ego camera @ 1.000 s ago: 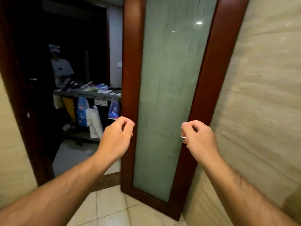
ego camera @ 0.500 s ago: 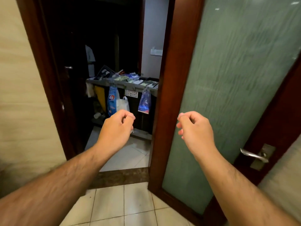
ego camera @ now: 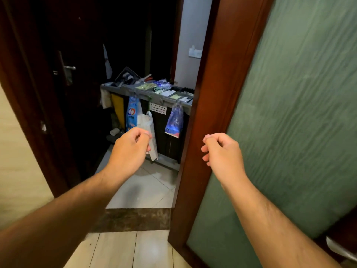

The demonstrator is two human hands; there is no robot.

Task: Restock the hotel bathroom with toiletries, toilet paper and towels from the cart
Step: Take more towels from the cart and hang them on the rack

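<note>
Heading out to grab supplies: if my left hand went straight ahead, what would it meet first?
Probably the white plastic bag hanging on the cart, in line beyond the left hand; depth is unclear, so the gap may be large.

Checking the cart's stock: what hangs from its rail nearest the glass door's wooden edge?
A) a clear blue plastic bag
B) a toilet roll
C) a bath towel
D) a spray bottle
A: a clear blue plastic bag hangs from the rail of the cart, right beside the door's wooden edge.

cart [ego camera: 135, 91]: we lost its right end behind door frame [ego camera: 212, 93] | top items [ego camera: 164, 88]: too small, we named none
</note>
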